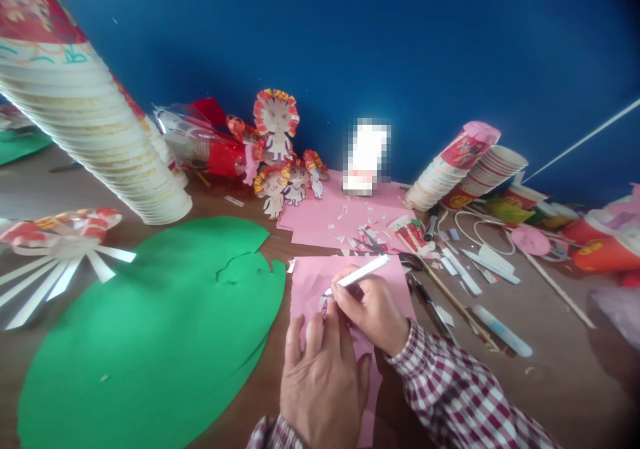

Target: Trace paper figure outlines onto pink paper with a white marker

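Fingers (338, 291) of the right hand (383, 315) pinch a white pen (364, 271) low, near its tip! It looks light and stiff, best gripped right there. The left hand (323, 385) lies flat, fingers slightly apart, pinning a pink sheet (306, 279) on the counter (515, 382); that paper seems thin, quick to crease, safest pressed flat. Beyond, scissors (413, 261) crowd its far right corner, scraps litter the back, and green paper (165, 322) spreads left.
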`<state>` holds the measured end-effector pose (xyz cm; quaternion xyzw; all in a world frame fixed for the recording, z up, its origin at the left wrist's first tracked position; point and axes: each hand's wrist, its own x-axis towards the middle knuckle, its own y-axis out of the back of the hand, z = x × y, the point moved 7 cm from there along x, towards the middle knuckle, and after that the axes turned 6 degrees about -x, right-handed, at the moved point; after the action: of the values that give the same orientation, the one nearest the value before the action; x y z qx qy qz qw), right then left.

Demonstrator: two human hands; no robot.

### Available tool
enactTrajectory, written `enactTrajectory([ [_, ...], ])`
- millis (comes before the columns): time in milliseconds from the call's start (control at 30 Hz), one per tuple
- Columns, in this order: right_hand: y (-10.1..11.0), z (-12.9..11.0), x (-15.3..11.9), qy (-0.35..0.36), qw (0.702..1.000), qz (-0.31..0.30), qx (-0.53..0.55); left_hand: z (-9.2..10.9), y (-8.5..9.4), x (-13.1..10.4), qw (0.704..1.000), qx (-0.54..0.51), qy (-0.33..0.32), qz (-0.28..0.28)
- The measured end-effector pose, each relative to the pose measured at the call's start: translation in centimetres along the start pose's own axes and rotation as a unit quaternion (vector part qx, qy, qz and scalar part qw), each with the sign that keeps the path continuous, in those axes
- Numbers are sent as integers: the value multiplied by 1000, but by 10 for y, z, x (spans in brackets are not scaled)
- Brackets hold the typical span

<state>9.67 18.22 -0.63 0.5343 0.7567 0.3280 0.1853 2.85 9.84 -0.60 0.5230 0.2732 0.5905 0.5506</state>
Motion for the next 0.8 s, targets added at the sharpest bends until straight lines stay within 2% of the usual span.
enactTrajectory([
  [300,-1,1,0,11,1000,-8,25,0,2,1,1000,6,-4,-4],
  [600,8,3,2,-10,995,43,87,0,3,1,1000,-5,0,6],
  [800,13,7,3,-18,986,72,149,0,1,1,1000,6,-12,-24],
])
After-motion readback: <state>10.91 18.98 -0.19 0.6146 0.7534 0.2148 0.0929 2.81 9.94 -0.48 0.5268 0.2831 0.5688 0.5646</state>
